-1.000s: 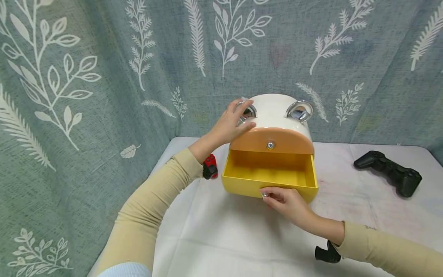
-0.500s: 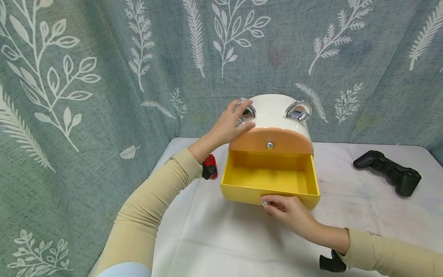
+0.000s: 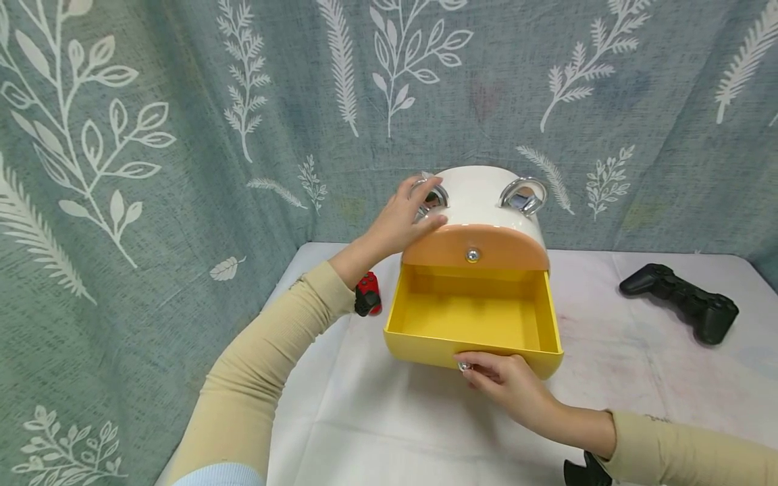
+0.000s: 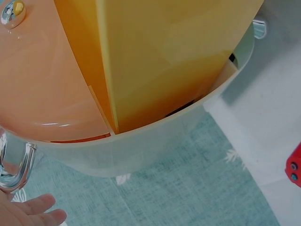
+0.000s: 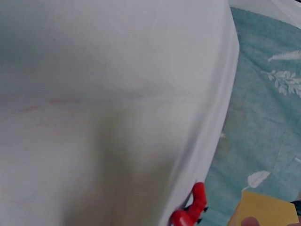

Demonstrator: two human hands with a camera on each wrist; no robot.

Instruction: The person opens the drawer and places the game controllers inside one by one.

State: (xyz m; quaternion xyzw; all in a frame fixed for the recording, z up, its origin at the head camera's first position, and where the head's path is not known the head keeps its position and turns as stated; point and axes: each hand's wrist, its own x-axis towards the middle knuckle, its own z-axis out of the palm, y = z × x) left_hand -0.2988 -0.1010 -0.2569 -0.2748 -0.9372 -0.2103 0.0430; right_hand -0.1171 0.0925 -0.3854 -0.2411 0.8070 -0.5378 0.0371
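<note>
A white rounded box [image 3: 477,192] with two chrome rings on top stands on the table. Its lower yellow drawer [image 3: 419,347] is pulled far out, and nothing lies inside. Above it, the orange drawer front [image 3: 510,246] with a silver knob sits closed. My right hand [image 3: 513,391] pinches the small silver knob [image 3: 464,366] of the yellow drawer between thumb and fingers. My left hand [image 3: 404,216] rests on the box's upper left with fingers spread, beside the left chrome ring [image 3: 439,196]. In the left wrist view its fingertips [image 4: 44,205] appear straight near that ring.
A red controller [image 3: 369,293] lies left of the box, partly behind the left forearm. To the right lies a black game controller [image 3: 681,300]. A white cloth [image 3: 365,418] covers the table, and a patterned green-grey curtain [image 3: 292,101] hangs behind and along the left.
My right hand has drawn the yellow drawer further out toward me, showing more of its inside. My left hand has stayed in place on the box.
</note>
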